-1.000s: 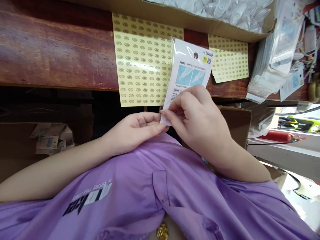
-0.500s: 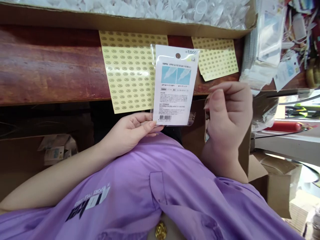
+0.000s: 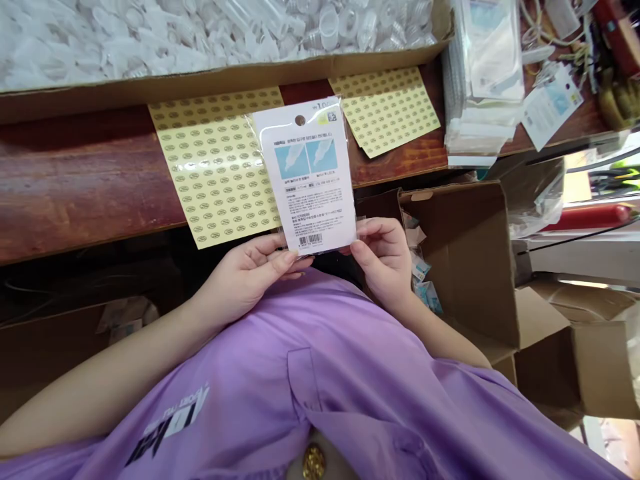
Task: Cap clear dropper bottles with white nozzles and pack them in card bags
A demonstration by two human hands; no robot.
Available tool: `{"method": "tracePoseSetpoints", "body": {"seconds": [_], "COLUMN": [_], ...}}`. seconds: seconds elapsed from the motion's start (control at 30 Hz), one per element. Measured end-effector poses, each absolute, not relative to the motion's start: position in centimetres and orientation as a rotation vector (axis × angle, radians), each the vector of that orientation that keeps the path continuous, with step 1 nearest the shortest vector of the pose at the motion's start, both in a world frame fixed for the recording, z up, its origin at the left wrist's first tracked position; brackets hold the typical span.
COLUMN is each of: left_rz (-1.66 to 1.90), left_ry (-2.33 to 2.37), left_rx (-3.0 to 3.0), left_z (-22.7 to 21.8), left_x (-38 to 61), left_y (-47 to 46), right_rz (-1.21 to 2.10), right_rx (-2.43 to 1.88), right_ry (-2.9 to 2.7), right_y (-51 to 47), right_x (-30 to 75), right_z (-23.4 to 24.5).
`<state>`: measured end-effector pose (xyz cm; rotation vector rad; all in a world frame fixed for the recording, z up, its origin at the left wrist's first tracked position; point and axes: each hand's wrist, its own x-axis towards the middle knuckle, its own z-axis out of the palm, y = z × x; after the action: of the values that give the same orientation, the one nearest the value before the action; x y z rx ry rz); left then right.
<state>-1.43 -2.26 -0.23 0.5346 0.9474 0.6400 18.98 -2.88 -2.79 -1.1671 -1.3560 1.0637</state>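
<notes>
I hold a clear plastic packet with a white printed card (image 3: pixel 311 180) upright in front of my chest. My left hand (image 3: pixel 253 270) pinches its lower left corner by the barcode. My right hand (image 3: pixel 383 253) grips its lower right corner, fingers closed on the bag's edge. The card shows two blue pictures, small text and a hang hole at the top. Behind it on the wooden table (image 3: pixel 75 193) lies a yellow sheet of small oval stickers (image 3: pixel 215 170).
A second yellow sticker sheet (image 3: pixel 387 110) lies to the right. A cardboard tray of clear plastic pieces (image 3: pixel 200 40) runs along the back. A stack of bagged packets (image 3: pixel 480 87) sits at the right. An open cardboard box (image 3: pixel 465 253) stands beside my right arm.
My right hand, lifted away to the right half a second ago, has come back and taken the packet's lower right corner. The view has tilted, showing more of the tray and the box.
</notes>
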Motion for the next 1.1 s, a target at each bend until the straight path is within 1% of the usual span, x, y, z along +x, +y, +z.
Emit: {"method": "tracePoseSetpoints", "body": {"seconds": [0.3, 0.5, 0.73, 0.9, 1.1], "left_rz": [0.577, 0.489, 0.465, 0.484, 0.549], "left_ry": [1.032, 1.025, 1.003, 1.11, 1.094], "left_rx": [0.563, 0.573, 0.619, 0.861, 0.773], "left_z": [0.2, -0.2, -0.9, -0.1, -0.2], "left_x": [-0.7, -0.8, -0.6, 0.1, 0.9], "left_y": [-1.5, -0.9, -0.6, -0.4, -0.3], "right_rz": [1.316, 1.389, 1.68, 1.668, 1.741], "right_rx": [-1.292, -1.413, -1.454, -1.448, -1.407], "right_ry": [-1.199, -1.153, -0.791, -0.828, -0.699], "right_y": [-2.8, -1.9, -0.9, -0.6, -0.7], "right_x": [19.5, 20.2, 20.4, 20.8, 21.2], "right_z": [-2.6, -1.7, -2.9, -3.3, -3.4]}}
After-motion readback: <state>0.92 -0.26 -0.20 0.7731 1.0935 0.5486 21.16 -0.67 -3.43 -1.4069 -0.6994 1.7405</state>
